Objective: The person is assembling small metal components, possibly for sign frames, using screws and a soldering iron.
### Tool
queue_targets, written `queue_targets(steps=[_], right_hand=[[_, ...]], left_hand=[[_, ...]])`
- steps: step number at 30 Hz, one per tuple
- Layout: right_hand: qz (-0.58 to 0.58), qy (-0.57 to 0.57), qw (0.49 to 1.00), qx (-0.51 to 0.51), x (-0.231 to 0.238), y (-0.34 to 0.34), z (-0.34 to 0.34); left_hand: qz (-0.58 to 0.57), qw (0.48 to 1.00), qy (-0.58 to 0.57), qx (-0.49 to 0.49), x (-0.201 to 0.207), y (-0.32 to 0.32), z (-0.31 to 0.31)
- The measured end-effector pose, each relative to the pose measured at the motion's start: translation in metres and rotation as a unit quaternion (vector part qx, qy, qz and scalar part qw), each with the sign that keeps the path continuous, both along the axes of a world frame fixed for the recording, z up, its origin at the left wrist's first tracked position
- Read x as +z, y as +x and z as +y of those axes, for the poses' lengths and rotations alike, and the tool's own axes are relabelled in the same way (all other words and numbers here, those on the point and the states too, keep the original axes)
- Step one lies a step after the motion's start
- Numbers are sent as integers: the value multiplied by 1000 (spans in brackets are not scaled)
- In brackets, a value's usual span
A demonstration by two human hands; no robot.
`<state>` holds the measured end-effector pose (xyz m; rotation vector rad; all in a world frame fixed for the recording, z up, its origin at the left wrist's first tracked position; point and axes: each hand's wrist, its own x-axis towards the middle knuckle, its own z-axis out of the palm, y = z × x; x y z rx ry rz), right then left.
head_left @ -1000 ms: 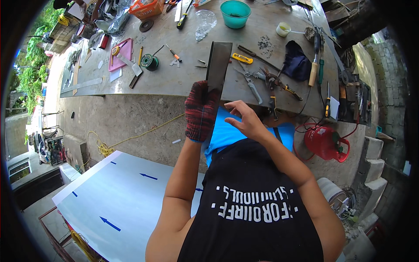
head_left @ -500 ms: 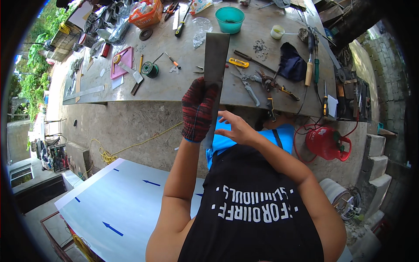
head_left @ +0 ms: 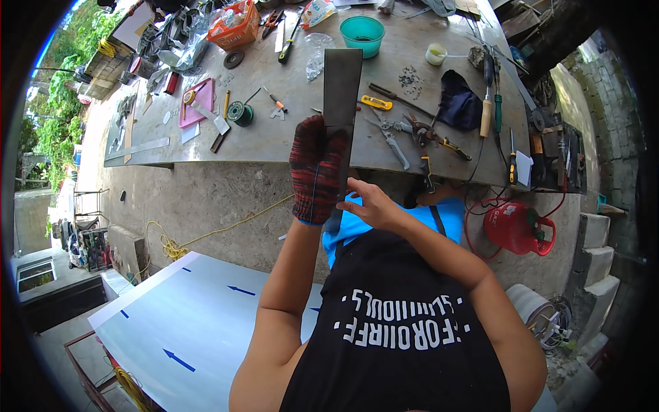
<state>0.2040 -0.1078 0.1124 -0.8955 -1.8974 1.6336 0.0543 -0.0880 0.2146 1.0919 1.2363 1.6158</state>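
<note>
My left hand (head_left: 318, 168), in a dark red and black knitted glove, is closed around a long, flat grey metal piece (head_left: 341, 89). The piece stands lengthwise away from me, its far end showing over the workbench and a narrow side along its right. Bare, my right hand (head_left: 371, 204) is beside the lower right edge of the metal, thumb and fingers apart. Its fingertips are at that edge; whether they touch it I cannot tell. Beyond the metal, on the bench, lie a yellow utility knife (head_left: 377, 103) and grey-handled snips (head_left: 391, 141).
The metal workbench (head_left: 274, 147) carries a teal bowl (head_left: 362, 38), a solder spool (head_left: 239, 114), a pink tray (head_left: 198, 103), an orange tub (head_left: 232, 26) and a dark cloth (head_left: 460, 101). A red gas cylinder (head_left: 511, 225) stands at right. A pale blue sheet (head_left: 206, 309) lies at lower left.
The view has shifted slightly, so the bench's left part appears a little farther right. My left hand keeps its hold on the metal piece. My right hand remains by the lower edge, almost unmoved.
</note>
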Motion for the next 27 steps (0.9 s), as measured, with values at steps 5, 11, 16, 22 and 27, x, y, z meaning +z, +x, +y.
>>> queue_targets(steps=[5,11,16,22,27], right_hand=[[26,-12,999,-14,4,-1,-3],[27,-3,999,-18,6,0,-2],[10,-27,999,-14,10,2,0],[37,-62,997,-18,-4,8,8],[184,-204,961,22,-14,25,23]], left_hand=[[-21,1000,3,11,3,3,0],[12,1000,-13,19,-2,3,5],[-9,1000,-13,14,-5,2,10],[-57,998,27,-15,-23,-6,9],[-99,978,-131,-132,-48,-35,-14]])
